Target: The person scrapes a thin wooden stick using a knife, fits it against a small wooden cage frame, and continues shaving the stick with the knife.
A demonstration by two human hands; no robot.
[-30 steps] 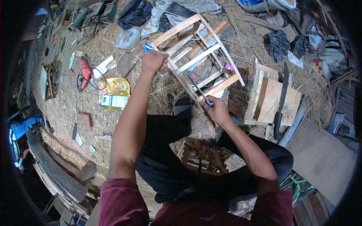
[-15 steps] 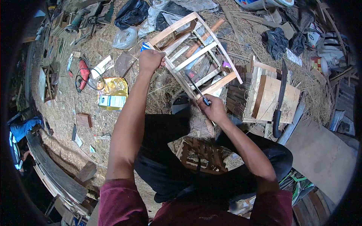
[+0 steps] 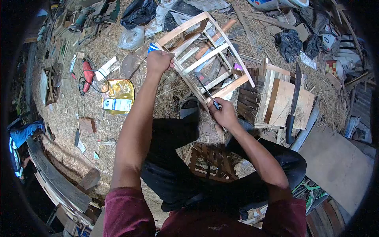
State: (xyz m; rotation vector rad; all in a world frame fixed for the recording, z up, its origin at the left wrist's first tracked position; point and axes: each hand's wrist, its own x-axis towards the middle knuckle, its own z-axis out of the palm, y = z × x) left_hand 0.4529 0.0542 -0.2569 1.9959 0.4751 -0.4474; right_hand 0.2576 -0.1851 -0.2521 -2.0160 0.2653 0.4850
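Observation:
A small slatted wooden frame [image 3: 206,61] is held up in front of me, tilted, with its rails and open gaps showing. My left hand [image 3: 159,62] is closed around its left upper corner. Behind those fingers sits a blue-and-white piece [image 3: 153,47] that I cannot identify. At the frame's lower end, my right hand [image 3: 224,113] grips a knife [image 3: 203,85] by its dark handle. The narrow blade points up and left across the frame's lower corner, close to the wood. Whether its edge touches the wood cannot be made out.
A long black-handled machete [image 3: 293,106] leans on a slatted wooden crate [image 3: 272,102] at right. To the left lie a red corded power tool [image 3: 87,77] and a gold-and-blue packet [image 3: 118,103]. A brown slatted wooden piece [image 3: 209,164] rests between my legs. Black plastic bags [image 3: 138,14] lie behind.
Both hands keep their grips on the frame and the knife. My right hand and the knife have shifted only very slightly; the frame stays nearly in place.

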